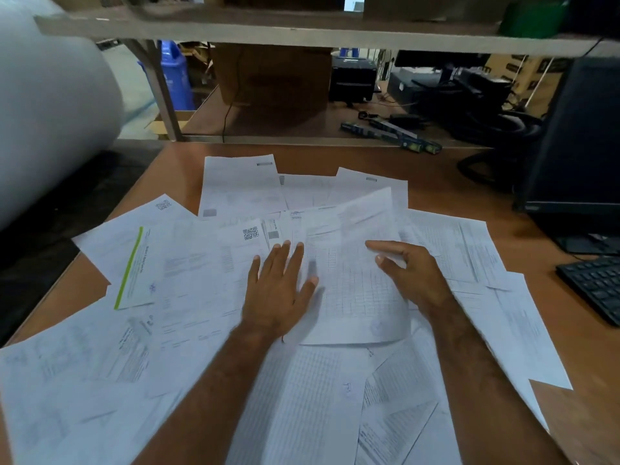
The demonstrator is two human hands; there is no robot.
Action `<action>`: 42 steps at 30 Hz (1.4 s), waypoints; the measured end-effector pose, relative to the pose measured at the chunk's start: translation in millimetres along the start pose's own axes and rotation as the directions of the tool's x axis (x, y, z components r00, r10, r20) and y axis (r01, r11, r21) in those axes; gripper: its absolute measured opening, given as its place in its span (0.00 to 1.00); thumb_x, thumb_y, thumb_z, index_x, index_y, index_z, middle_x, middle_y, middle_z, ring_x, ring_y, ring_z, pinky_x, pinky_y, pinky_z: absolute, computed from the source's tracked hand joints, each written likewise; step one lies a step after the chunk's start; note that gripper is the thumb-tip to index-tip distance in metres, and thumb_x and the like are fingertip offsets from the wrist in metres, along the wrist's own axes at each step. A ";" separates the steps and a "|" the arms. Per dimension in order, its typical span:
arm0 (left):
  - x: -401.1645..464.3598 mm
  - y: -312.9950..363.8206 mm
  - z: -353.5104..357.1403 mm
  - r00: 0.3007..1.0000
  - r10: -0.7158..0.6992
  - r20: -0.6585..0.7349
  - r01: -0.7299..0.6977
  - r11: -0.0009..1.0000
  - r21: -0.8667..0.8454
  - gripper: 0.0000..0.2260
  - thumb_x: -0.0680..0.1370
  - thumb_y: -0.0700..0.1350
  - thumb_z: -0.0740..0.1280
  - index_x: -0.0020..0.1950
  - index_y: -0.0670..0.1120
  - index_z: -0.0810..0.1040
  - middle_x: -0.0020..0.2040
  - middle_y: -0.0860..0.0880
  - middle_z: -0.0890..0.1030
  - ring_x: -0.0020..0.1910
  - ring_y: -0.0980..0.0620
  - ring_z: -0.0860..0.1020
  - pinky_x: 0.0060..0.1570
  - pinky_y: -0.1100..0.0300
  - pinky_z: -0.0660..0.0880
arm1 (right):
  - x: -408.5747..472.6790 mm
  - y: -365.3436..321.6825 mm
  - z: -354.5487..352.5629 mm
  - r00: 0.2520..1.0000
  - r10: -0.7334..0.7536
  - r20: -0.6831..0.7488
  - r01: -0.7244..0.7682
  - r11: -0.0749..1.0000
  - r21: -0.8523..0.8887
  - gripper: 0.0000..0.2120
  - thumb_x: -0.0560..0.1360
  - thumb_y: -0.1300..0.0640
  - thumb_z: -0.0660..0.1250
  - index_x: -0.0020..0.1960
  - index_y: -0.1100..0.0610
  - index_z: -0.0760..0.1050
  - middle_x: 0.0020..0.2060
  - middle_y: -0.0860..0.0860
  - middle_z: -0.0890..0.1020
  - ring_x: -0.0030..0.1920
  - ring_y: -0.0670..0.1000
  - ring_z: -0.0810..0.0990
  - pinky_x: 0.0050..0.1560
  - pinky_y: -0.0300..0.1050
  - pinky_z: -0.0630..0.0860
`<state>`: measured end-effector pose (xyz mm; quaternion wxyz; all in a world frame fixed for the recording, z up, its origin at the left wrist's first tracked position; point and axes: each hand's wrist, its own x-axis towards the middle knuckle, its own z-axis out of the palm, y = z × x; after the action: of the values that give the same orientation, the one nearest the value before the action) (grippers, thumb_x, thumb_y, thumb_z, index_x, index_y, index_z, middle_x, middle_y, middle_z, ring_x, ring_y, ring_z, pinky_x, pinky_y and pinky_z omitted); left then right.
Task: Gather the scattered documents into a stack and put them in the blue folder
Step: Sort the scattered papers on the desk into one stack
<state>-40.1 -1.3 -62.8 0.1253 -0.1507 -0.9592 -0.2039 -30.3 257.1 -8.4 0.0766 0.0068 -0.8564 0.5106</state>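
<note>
Several white printed documents (188,290) lie scattered and overlapping across the brown desk (436,193). A gridded sheet (352,280) lies on top in the middle, its far right corner lifted. My left hand (280,290) lies flat, fingers spread, on that sheet's left edge. My right hand (407,271) rests at the sheet's right edge, thumb on top and fingers curled at its rim. One sheet with a green stripe (132,266) lies at the left. No blue folder is in view.
A black keyboard (595,286) and a monitor (577,139) stand at the right. A low shelf (302,35) spans the back, with boxes, a printer (352,78) and cables behind it. A large white roll (50,95) is at the left.
</note>
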 end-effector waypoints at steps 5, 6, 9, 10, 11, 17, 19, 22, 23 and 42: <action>12.8 2.9 -48.9 0.976 -0.021 0.217 0.195 0.533 -0.823 0.29 0.78 0.59 0.68 0.78 0.66 0.64 0.79 0.62 0.64 0.78 0.57 0.63 0.77 0.48 0.62 | -2.3 -15.2 -12.9 0.996 -0.039 0.077 0.010 0.937 0.349 0.18 0.76 0.56 0.71 0.65 0.45 0.81 0.65 0.40 0.81 0.66 0.44 0.79 0.65 0.45 0.77; 15.0 0.5 -53.8 0.964 -0.003 0.267 0.246 0.398 -0.884 0.28 0.78 0.55 0.70 0.76 0.66 0.67 0.78 0.62 0.67 0.77 0.55 0.66 0.76 0.46 0.65 | -2.2 -16.8 -13.6 0.993 -0.034 0.112 -0.006 0.941 0.340 0.20 0.75 0.54 0.72 0.67 0.44 0.80 0.65 0.39 0.80 0.66 0.44 0.79 0.65 0.47 0.78; 15.5 -4.6 -62.5 0.957 0.022 0.290 0.272 0.287 -0.918 0.27 0.77 0.45 0.73 0.74 0.62 0.72 0.76 0.61 0.70 0.76 0.51 0.68 0.74 0.43 0.67 | -3.8 -18.9 -9.4 0.978 -0.036 0.204 -0.020 0.965 0.263 0.28 0.74 0.55 0.74 0.72 0.41 0.73 0.64 0.31 0.78 0.65 0.38 0.78 0.62 0.40 0.79; 15.4 -5.9 -62.9 0.959 0.010 0.282 0.268 0.280 -0.922 0.28 0.77 0.40 0.73 0.73 0.61 0.74 0.76 0.60 0.71 0.76 0.51 0.69 0.74 0.44 0.68 | -4.8 -20.0 -7.0 0.971 -0.030 0.237 -0.027 0.972 0.235 0.32 0.74 0.54 0.75 0.74 0.40 0.70 0.64 0.29 0.78 0.65 0.36 0.77 0.61 0.36 0.78; 14.9 -7.0 -62.6 0.961 -0.002 0.277 0.266 0.278 -0.923 0.28 0.77 0.35 0.72 0.72 0.59 0.76 0.75 0.59 0.72 0.75 0.50 0.70 0.73 0.45 0.70 | -6.0 -21.7 -4.5 0.963 -0.025 0.267 -0.029 0.980 0.195 0.35 0.72 0.53 0.76 0.75 0.38 0.68 0.65 0.28 0.76 0.65 0.34 0.76 0.60 0.33 0.77; -0.5 -22.5 -71.5 0.976 -0.101 0.192 0.213 0.273 -0.938 0.31 0.74 0.23 0.63 0.68 0.53 0.81 0.70 0.62 0.77 0.70 0.56 0.74 0.63 0.58 0.77 | -6.6 -34.5 21.6 0.955 0.017 0.297 -0.007 0.999 -0.034 0.51 0.70 0.46 0.79 0.82 0.38 0.49 0.72 0.30 0.61 0.66 0.30 0.65 0.60 0.24 0.64; -8.6 -35.8 -81.4 0.968 -0.152 0.199 0.224 0.165 -0.961 0.28 0.76 0.25 0.64 0.68 0.52 0.80 0.68 0.60 0.79 0.67 0.53 0.78 0.58 0.59 0.80 | -5.9 -40.5 35.5 0.947 0.012 0.321 -0.002 1.000 -0.030 0.51 0.73 0.47 0.77 0.82 0.39 0.46 0.69 0.26 0.62 0.62 0.26 0.69 0.56 0.22 0.67; -23.3 -60.3 -95.2 0.965 -0.143 0.218 0.242 0.181 -0.953 0.26 0.79 0.32 0.67 0.73 0.54 0.75 0.69 0.61 0.78 0.65 0.57 0.79 0.57 0.60 0.80 | -4.3 -50.5 59.2 0.922 -0.020 0.386 -0.001 0.999 0.054 0.48 0.75 0.49 0.76 0.82 0.36 0.47 0.66 0.22 0.65 0.62 0.23 0.69 0.57 0.24 0.72; -28.0 -68.8 -97.7 0.968 -0.147 0.203 0.235 0.255 -0.938 0.26 0.79 0.34 0.68 0.73 0.55 0.75 0.69 0.63 0.77 0.65 0.60 0.78 0.58 0.64 0.79 | -3.4 -54.1 68.4 0.914 -0.049 0.403 0.018 0.997 0.080 0.47 0.75 0.49 0.76 0.81 0.34 0.48 0.68 0.25 0.66 0.65 0.27 0.70 0.60 0.28 0.73; -90.6 -208.9 -135.9 0.904 -0.428 0.000 0.183 0.386 -0.904 0.26 0.76 0.22 0.59 0.69 0.43 0.75 0.69 0.59 0.77 0.68 0.61 0.74 0.60 0.70 0.74 | 5.6 -65.9 165.3 0.975 0.148 0.169 0.021 0.691 -0.723 0.52 0.66 0.21 0.64 0.78 0.53 0.59 0.70 0.57 0.69 0.68 0.61 0.69 0.63 0.58 0.74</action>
<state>-3.2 -263.1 -43.6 0.0995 0.0121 -0.6973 -0.7098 -50.4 81.2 -27.3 -0.0371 0.0014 -0.9904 0.1330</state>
